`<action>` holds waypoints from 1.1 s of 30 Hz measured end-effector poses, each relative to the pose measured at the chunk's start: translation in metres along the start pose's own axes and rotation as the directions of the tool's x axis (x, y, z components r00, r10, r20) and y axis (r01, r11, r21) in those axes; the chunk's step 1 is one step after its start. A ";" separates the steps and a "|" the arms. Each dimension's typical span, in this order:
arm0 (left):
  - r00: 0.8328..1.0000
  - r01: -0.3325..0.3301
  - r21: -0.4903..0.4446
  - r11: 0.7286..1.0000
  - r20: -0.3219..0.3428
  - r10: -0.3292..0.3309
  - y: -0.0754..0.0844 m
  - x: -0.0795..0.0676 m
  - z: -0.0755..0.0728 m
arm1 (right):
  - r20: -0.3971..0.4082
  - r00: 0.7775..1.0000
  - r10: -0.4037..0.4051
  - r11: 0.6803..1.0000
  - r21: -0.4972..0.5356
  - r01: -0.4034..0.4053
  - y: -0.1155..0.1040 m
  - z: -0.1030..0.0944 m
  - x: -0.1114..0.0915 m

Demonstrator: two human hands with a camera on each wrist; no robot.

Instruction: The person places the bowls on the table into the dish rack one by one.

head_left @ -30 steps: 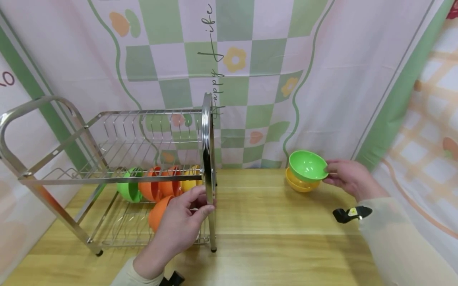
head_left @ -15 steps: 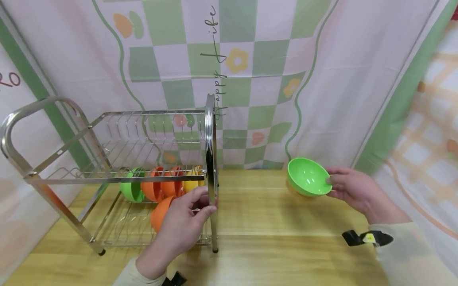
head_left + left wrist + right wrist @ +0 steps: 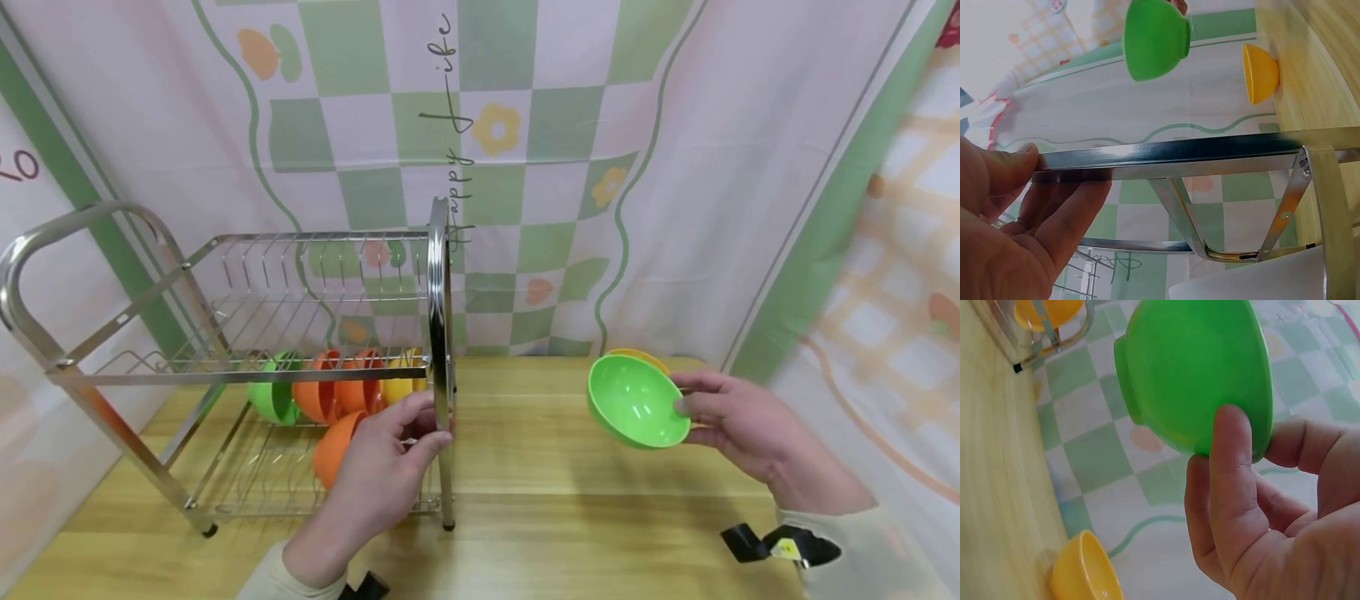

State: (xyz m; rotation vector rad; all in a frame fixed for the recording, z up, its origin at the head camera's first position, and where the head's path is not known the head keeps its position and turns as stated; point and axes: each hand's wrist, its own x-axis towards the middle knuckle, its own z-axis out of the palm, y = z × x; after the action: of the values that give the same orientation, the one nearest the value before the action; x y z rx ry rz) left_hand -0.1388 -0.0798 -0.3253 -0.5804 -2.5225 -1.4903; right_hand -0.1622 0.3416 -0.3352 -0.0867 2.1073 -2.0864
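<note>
My right hand (image 3: 750, 429) pinches the right rim of a green bowl (image 3: 636, 402), its thumb inside and fingers on the outer wall. The bowl is raised off the table and tilted, its hollow facing me. Behind it a yellow bowl (image 3: 1260, 74) stands on the table, mostly hidden in the head view. My left hand (image 3: 382, 467) grips the right front upright of a two-tier metal dish rack (image 3: 437, 317), thumb on one side and fingers on the other. Beside that hand an orange bowl (image 3: 333, 450) sits on the lower tier, partly covered by it.
On the rack's lower tier, at the back, a green bowl (image 3: 273, 390), two orange-red bowls (image 3: 315, 390) and a yellow bowl (image 3: 403, 387) stand on edge in a row. The upper tier holds only wire slots. A patterned curtain (image 3: 555, 192) hangs behind the wooden table (image 3: 540, 517).
My right hand has lifted the green bowl off the yellow one and brought it towards me, tilting it more. My left hand stays on the rack's upright.
</note>
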 end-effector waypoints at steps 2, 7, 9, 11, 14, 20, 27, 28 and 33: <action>1.000 0.002 0.008 1.000 -0.002 -0.002 0.000 0.000 0.000 | 0.024 1.000 -0.018 1.000 0.001 0.018 0.001 0.005 -0.003; 1.000 0.008 0.022 1.000 -0.001 -0.008 0.001 0.000 0.001 | 0.078 0.996 -0.050 0.999 -0.006 0.051 0.002 0.018 -0.011; 1.000 0.010 0.022 1.000 -0.002 -0.010 0.001 0.000 0.001 | 0.105 0.993 -0.060 0.998 -0.001 0.060 0.002 0.022 -0.014; 1.000 0.010 0.020 1.000 -0.004 -0.009 0.001 0.000 0.001 | 0.131 0.989 -0.069 0.998 0.001 0.070 0.002 0.026 -0.016; 1.000 0.011 0.019 1.000 -0.007 -0.011 0.002 0.000 0.001 | 0.170 0.982 -0.081 0.997 0.000 0.082 0.001 0.032 -0.018; 0.999 0.034 0.016 0.999 0.001 -0.034 0.003 0.000 0.002 | 0.189 0.977 -0.096 0.994 -0.023 0.102 0.000 0.043 -0.023; 0.981 0.192 -0.122 0.974 0.046 -0.188 0.012 -0.011 -0.001 | 0.211 0.969 -0.126 0.991 -0.006 0.130 0.001 0.051 -0.029; 0.976 0.215 -0.141 0.966 0.047 -0.211 0.014 -0.013 -0.002 | 0.212 0.969 -0.126 0.991 -0.009 0.131 0.001 0.052 -0.029; 0.950 0.310 -0.134 0.941 0.083 -0.301 0.016 -0.023 -0.008 | 0.229 0.965 -0.129 0.990 -0.021 0.138 -0.002 0.056 -0.032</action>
State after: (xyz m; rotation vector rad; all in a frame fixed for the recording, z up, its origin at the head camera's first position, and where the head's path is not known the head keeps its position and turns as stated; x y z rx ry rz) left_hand -0.1124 -0.0859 -0.3157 -0.2611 -2.6622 -1.7986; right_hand -0.1220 0.2918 -0.3304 -0.4626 2.0515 -1.9986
